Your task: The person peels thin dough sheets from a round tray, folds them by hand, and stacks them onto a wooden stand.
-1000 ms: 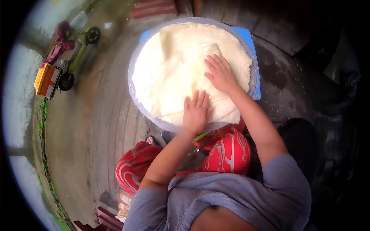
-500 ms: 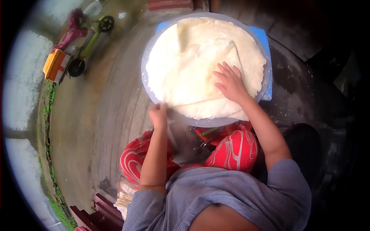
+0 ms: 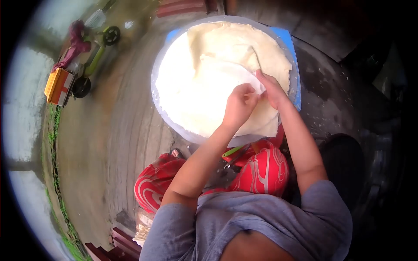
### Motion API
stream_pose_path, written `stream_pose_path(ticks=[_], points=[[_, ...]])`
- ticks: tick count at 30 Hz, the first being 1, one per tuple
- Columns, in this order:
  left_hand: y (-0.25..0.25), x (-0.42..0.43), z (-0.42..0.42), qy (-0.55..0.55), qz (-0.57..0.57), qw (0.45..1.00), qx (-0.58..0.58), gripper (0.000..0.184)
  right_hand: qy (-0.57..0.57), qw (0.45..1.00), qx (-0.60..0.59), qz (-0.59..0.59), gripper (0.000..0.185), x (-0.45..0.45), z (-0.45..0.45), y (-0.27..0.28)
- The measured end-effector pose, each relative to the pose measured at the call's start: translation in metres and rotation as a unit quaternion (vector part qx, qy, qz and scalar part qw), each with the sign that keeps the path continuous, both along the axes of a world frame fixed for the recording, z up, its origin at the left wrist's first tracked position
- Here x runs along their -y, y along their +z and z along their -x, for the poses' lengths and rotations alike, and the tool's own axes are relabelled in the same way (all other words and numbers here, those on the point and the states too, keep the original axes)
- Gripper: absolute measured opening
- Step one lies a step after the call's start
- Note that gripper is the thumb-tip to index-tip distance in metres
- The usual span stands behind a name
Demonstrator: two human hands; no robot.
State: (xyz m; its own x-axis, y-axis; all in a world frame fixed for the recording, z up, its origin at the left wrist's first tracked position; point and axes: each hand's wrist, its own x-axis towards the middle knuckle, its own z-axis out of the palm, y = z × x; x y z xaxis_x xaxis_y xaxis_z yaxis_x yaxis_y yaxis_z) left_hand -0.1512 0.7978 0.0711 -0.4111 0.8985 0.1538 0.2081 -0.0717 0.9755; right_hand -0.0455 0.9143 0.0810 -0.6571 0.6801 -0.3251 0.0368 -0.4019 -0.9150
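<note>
Thin, pale sheets that look like dough (image 3: 183, 87) lie in overlapping layers on a large round tray (image 3: 157, 102), nearly covering it. One sheet's whitish edge (image 3: 257, 86) is lifted toward the right side of the pile. My left hand (image 3: 239, 104) pinches this edge with bent fingers. Beside it, my right hand (image 3: 274, 90) closes against the same edge, its fingers together and pointing up. The two hands almost meet, and part of the sheet between them is hidden.
Under the tray shows a blue board (image 3: 285, 39). Between my red-clad knees (image 3: 267, 169) lies a tool with a green handle (image 3: 233, 151). A green scooter (image 3: 96, 61) and an orange-and-white box (image 3: 58, 87) are at the upper left.
My left hand has moved from the tray's lower left rim up and right, bringing a sheet edge across. My right hand, spread flat before, has closed at that edge.
</note>
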Motion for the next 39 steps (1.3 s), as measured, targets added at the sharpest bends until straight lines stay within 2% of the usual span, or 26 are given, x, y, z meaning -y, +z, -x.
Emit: stream_pose_path(ticks=[3,4,6,8,10,11,12,13,14,15,16,18,19,20,22,24,26,28,29,31,32,34,35,36,37,39], points=[[0.008,0.008,-0.011,-0.046,0.044,0.968,-0.242,0.040,-0.008,0.988,0.093,-0.126,0.050,-0.006,0.003,-0.027],[0.007,0.010,-0.008,-0.049,0.045,0.968,-0.241,0.040,0.012,0.975,0.140,-0.171,0.050,-0.005,0.001,-0.025],[0.006,0.012,0.003,0.064,-0.026,0.875,-0.479,0.042,0.017,0.980,0.157,-0.122,0.052,-0.007,-0.001,-0.028],[-0.016,0.008,0.016,0.065,0.038,0.874,-0.481,0.050,0.014,0.977,0.108,-0.184,0.047,-0.012,-0.001,-0.047],[-0.032,0.002,0.028,0.147,0.146,0.838,-0.504,0.060,0.026,0.977,0.108,-0.182,0.051,-0.013,-0.002,-0.050],[-0.041,-0.002,0.036,0.121,0.183,0.835,-0.504,0.077,0.008,0.945,0.161,-0.284,0.044,-0.009,-0.003,-0.049],[-0.034,-0.003,0.039,0.120,0.183,0.835,-0.505,0.077,-0.012,0.899,0.213,-0.382,0.038,-0.004,-0.005,-0.047],[-0.019,-0.004,0.039,0.043,0.266,0.837,-0.476,0.085,-0.013,0.899,0.214,-0.381,0.038,0.007,-0.002,-0.032],[-0.012,-0.005,0.038,-0.037,0.345,0.828,-0.441,0.093,-0.078,0.805,0.274,-0.520,0.029,0.022,0.003,-0.016],[-0.029,-0.004,0.038,-0.015,0.311,0.817,-0.485,0.102,-0.141,0.681,0.326,-0.640,0.021,0.034,0.005,-0.006],[-0.021,-0.006,0.038,-0.018,0.310,0.818,-0.485,0.102,-0.142,0.680,0.328,-0.640,0.021,0.039,0.004,-0.007],[0.002,-0.012,0.045,-0.060,0.342,0.811,-0.472,0.093,-0.025,0.724,0.202,-0.660,0.015,0.044,0.003,-0.009],[0.019,-0.014,0.049,-0.077,0.339,0.830,-0.436,0.077,0.017,0.735,0.212,-0.644,0.015,0.044,0.003,-0.017],[0.004,-0.017,0.057,-0.079,0.339,0.830,-0.436,0.077,0.016,0.735,0.214,-0.644,0.015,0.043,0.000,-0.026],[-0.030,-0.026,0.072,0.084,0.117,0.834,-0.533,0.061,0.021,0.746,0.191,-0.637,0.014,0.039,-0.003,-0.038],[-0.045,-0.034,0.076,0.126,0.132,0.806,-0.563,0.055,0.025,0.750,0.202,-0.630,0.014,0.040,-0.002,-0.038],[-0.053,-0.042,0.087,0.053,0.212,0.857,-0.466,0.059,0.026,0.753,0.215,-0.622,0.015,0.038,-0.003,-0.035],[-0.033,-0.044,0.089,0.029,0.249,0.848,-0.467,0.063,0.102,0.808,0.242,-0.528,0.015,0.032,-0.006,-0.026],[-0.027,-0.045,0.091,0.009,0.261,0.858,-0.443,0.061,0.102,0.806,0.243,-0.530,0.015,0.030,-0.007,-0.024],[-0.019,-0.042,0.097,-0.012,0.271,0.867,-0.419,0.059,-0.096,0.757,0.239,-0.601,0.022,0.026,-0.008,-0.021],[-0.016,-0.038,0.101,-0.012,0.259,0.879,-0.400,0.052,-0.139,0.729,0.277,-0.610,0.036,0.026,-0.008,-0.017],[-0.012,-0.024,0.098,-0.007,0.246,0.891,-0.381,0.046,-0.176,0.756,0.319,-0.543,0.045,0.019,-0.004,-0.031],[-0.011,-0.009,0.090,0.036,0.156,0.911,-0.380,0.039,-0.176,0.756,0.316,-0.546,0.045,0.014,-0.004,-0.033],[-0.010,0.007,0.083,0.079,0.064,0.921,-0.376,0.031,-0.134,0.790,0.372,-0.469,0.045,0.009,-0.003,-0.031],[-0.005,0.024,0.074,0.080,0.036,0.930,-0.356,0.026,-0.090,0.814,0.423,-0.388,0.045,0.004,-0.001,-0.027],[-0.001,0.064,0.055,0.062,0.032,0.951,-0.300,0.023,-0.011,0.836,0.423,-0.349,0.044,-0.012,-0.001,-0.018]])
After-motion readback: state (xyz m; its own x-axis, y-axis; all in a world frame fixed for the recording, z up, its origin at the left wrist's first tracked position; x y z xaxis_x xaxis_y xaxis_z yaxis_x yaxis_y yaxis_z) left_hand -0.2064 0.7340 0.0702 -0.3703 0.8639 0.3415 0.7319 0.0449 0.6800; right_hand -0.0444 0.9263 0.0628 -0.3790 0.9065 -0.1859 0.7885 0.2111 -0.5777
